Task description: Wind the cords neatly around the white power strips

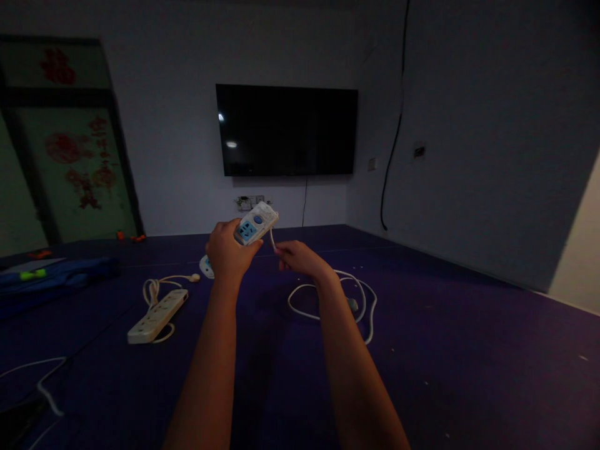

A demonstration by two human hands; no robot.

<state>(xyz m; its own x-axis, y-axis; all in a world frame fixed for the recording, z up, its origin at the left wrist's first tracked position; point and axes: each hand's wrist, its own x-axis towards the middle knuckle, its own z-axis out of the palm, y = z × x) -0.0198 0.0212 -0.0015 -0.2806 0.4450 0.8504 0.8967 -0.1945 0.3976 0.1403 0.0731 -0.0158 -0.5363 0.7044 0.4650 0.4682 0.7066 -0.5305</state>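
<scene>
My left hand (229,253) is closed around a white power strip with blue sockets (255,224), held up tilted in front of me. My right hand (297,256) pinches the strip's white cord (272,240) just below the strip. The cord runs down to loose loops (360,300) on the dark purple floor to the right of my right arm.
A second white power strip (157,315) with its coiled cord lies on the floor at the left. A blue flat object (56,275) sits at far left, another white cable (42,381) at lower left. A black TV (287,130) hangs on the far wall.
</scene>
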